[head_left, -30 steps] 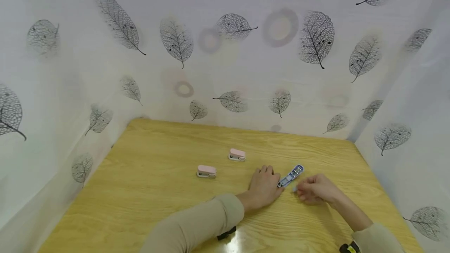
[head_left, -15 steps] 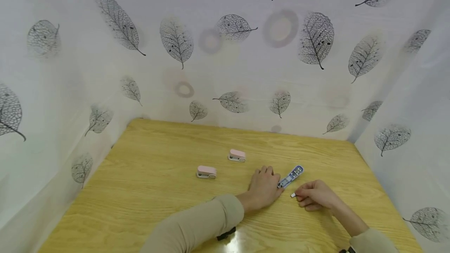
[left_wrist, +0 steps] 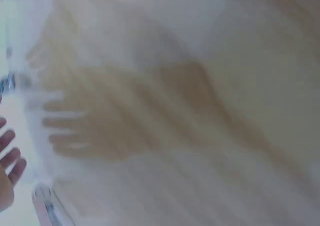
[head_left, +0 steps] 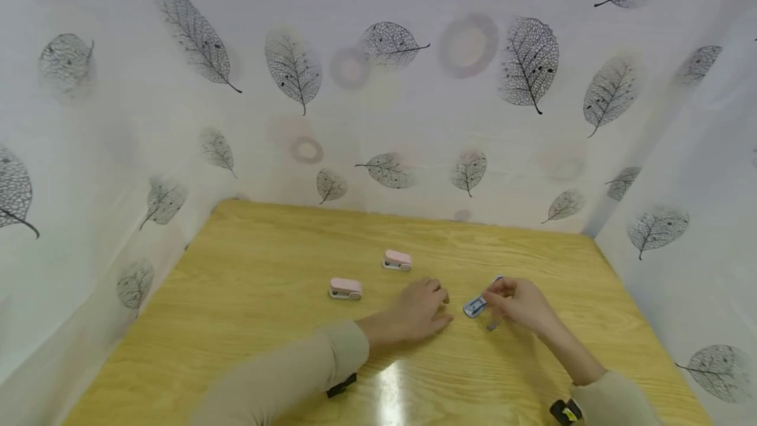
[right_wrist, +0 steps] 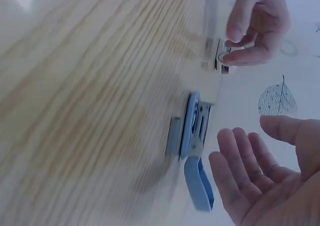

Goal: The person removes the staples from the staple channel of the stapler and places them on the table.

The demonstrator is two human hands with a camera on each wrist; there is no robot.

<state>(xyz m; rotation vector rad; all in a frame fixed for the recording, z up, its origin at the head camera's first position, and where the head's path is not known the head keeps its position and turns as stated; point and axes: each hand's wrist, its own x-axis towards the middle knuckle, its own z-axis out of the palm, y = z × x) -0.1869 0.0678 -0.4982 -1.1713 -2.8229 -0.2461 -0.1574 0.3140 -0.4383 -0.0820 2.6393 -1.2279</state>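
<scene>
Left hand: my left hand (head_left: 414, 314) is loosely bent and grips nothing; it sits to the left of the blue stapler, apart from it. I can't tell whether it touches the table.
Right hand: my right hand (head_left: 523, 307) has relaxed, spread fingers with nothing pinched in them, and hangs over the stapler's far end. Contact there I can't make out.
Blue stapler: the blue stapler (right_wrist: 192, 128) lies between my two hands, partly hidden under my right fingers from above. It looks unfolded, its long blue arm (right_wrist: 199, 186) angled away from the rest.
Grey strip: a small grey strip (right_wrist: 173, 136) lies just beside the stapler, below my right fingertips and nearer to me; perhaps staples.
Pink staplers: one pink stapler (head_left: 345, 288) is left of my left hand, a second pink stapler (head_left: 397, 260) beyond its knuckles.
Slip risk: neither hand seems to brace the stapler, so a one-sided push from my right fingers could swivel it on the wooden table (head_left: 284, 242).
Strip risk: a low sweep of my right hand, or a turning stapler, could knock the strip away, or snap it if it is staples.
Pinch risk: if the arm swung closed with a fingertip in its path, I could get nipped.
</scene>
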